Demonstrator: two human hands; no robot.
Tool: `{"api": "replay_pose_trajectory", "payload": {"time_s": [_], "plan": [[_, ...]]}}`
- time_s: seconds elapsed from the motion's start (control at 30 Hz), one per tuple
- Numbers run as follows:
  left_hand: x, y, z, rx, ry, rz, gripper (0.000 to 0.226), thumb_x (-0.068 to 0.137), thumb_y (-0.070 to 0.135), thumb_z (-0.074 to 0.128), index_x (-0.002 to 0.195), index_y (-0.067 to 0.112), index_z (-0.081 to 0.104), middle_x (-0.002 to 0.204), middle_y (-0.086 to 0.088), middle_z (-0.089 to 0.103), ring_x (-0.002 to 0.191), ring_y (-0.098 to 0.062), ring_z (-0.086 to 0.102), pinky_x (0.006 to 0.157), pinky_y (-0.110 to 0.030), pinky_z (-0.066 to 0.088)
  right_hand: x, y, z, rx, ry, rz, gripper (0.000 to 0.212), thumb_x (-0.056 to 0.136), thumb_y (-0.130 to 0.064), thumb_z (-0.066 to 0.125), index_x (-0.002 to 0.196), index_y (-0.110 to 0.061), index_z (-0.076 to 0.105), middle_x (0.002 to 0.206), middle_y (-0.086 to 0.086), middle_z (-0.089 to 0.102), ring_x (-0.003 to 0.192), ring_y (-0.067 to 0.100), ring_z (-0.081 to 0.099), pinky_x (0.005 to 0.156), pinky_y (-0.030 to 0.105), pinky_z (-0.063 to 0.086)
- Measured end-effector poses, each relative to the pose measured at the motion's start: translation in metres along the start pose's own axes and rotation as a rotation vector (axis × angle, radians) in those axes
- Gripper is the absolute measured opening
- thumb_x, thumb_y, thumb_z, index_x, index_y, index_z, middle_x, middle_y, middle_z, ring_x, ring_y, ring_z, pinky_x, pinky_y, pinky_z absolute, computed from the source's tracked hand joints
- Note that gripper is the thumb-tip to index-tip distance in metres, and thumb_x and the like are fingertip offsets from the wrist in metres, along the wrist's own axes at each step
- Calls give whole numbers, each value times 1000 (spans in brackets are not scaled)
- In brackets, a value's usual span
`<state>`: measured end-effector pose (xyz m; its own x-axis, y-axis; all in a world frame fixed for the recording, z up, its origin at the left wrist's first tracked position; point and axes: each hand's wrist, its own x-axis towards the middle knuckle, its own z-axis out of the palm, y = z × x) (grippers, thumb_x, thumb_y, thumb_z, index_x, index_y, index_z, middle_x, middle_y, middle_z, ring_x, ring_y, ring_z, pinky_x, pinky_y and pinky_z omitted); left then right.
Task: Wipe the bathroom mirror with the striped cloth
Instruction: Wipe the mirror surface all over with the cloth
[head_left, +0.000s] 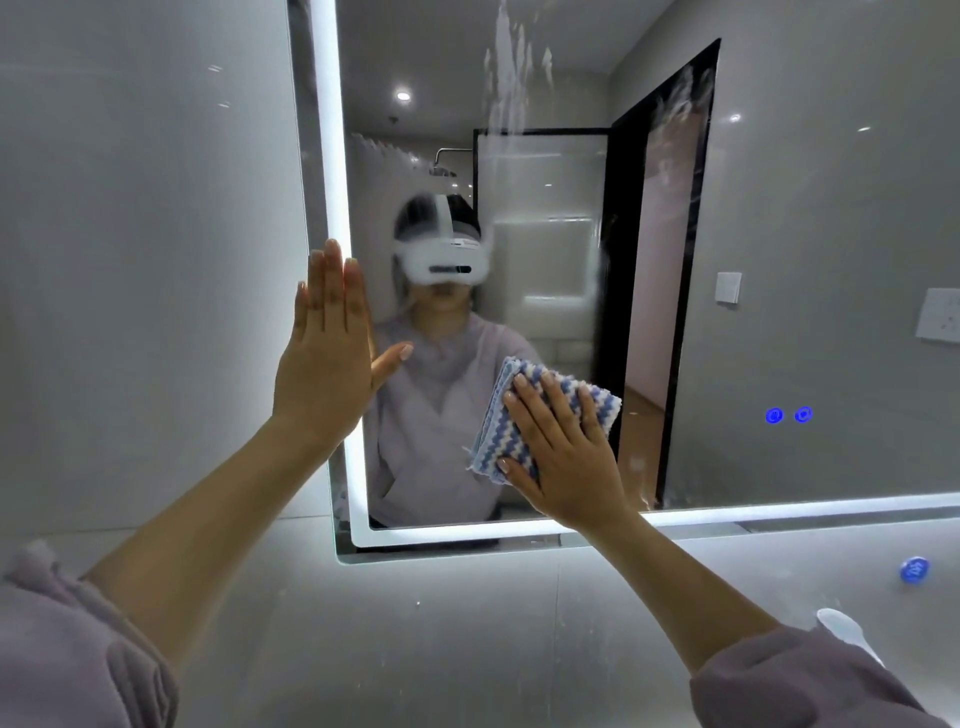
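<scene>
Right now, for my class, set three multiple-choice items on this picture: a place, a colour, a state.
1. Where is the striped cloth? A on the counter; B against the mirror, under the right hand; C over a tap.
2. Its stripes are: A red and black; B green and yellow; C blue and white.
3. The left hand is: A flat, fingers straight; B a fist; C holding a bottle.
Answers: B, the palm presses it to the glass; C, blue and white bands show; A, its fingers are straight.

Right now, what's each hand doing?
Left hand: open, flat at the left edge of the mirror.
Right hand: open, pressing the striped cloth on the mirror.
</scene>
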<state>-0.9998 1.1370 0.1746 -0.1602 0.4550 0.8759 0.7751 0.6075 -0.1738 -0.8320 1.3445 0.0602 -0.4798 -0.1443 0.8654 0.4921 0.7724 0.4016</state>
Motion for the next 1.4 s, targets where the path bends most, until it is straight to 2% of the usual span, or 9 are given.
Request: {"api": "replay_pose_trajectory", "payload": {"time_s": [0.23, 0.43, 0.53, 0.67, 0.9, 1.1, 1.2, 1.33, 1.4], "plan": [[-2, 2, 3, -13, -12, -36, 90, 89, 64, 15, 147, -2, -6, 156, -22, -8, 145, -34, -7, 120, -41, 2, 1, -2, -3, -23, -3, 12, 72, 96, -54, 38, 154, -16, 17, 162, 1, 12, 150, 23, 9, 122, 47, 2], [-3, 2, 4, 1, -20, -50, 90, 90, 64, 15, 147, -2, -9, 156, -20, -12, 145, -33, -11, 120, -40, 1, 3, 12, -9, -21, -27, -56, 65, 99, -51, 31, 154, -19, 18, 161, 0, 16, 150, 21, 9, 122, 44, 4], [-3, 2, 5, -6, -25, -53, 91, 89, 64, 13, 147, -2, -10, 156, -20, -13, 145, -33, -12, 120, -39, -1, 7, 29, -14, -45, -49, -40, 64, 100, -52, 24, 155, -22, 11, 163, -2, 6, 151, 19, 4, 122, 43, 0], [-2, 1, 7, -15, -15, -58, 90, 88, 65, 10, 146, 0, -13, 155, -19, -15, 145, -32, -13, 120, -38, -3, 22, 62, -26, -77, -71, 99, 67, 100, -55, 16, 156, -20, 3, 163, -2, -8, 151, 21, -3, 122, 43, -2], [-2, 3, 9, -37, 11, -56, 88, 89, 64, 14, 146, 3, -14, 156, -18, -13, 145, -33, -10, 120, -38, -1, 53, 92, -47, -12, -9, 498, 67, 99, -54, 14, 154, -19, -1, 163, 2, 0, 149, 15, -5, 122, 41, -1], [-1, 3, 12, -59, 27, -65, 88, 89, 63, 16, 146, 2, -11, 154, -17, -17, 145, -33, -10, 120, -40, 0, 62, 59, -32, 79, 65, 702, 71, 98, -57, 5, 156, -16, 3, 163, 8, 7, 151, 25, 3, 122, 48, 3], [-1, 2, 13, -60, 34, -54, 88, 90, 63, 17, 146, 2, -12, 152, -16, -19, 145, -34, -9, 120, -40, -1, 57, 41, -25, 98, 52, 678, 72, 98, -57, 8, 155, -14, 4, 164, 9, 4, 151, 28, 1, 121, 52, 4], [0, 2, 12, -66, 17, -63, 88, 90, 63, 19, 147, 2, -9, 156, -18, -11, 145, -33, -9, 120, -41, 0, 40, 5, -20, 126, 6, 564, 72, 99, -54, 21, 155, -16, -1, 163, 4, -8, 150, 26, -9, 121, 46, -9], [0, 2, 12, -69, 7, -65, 89, 89, 64, 18, 148, 2, -8, 157, -18, -11, 145, -33, -10, 120, -41, 0, 33, -13, -19, 137, -28, 547, 73, 98, -53, 25, 155, -16, -2, 163, 4, -8, 150, 27, -9, 120, 46, -11]]}}
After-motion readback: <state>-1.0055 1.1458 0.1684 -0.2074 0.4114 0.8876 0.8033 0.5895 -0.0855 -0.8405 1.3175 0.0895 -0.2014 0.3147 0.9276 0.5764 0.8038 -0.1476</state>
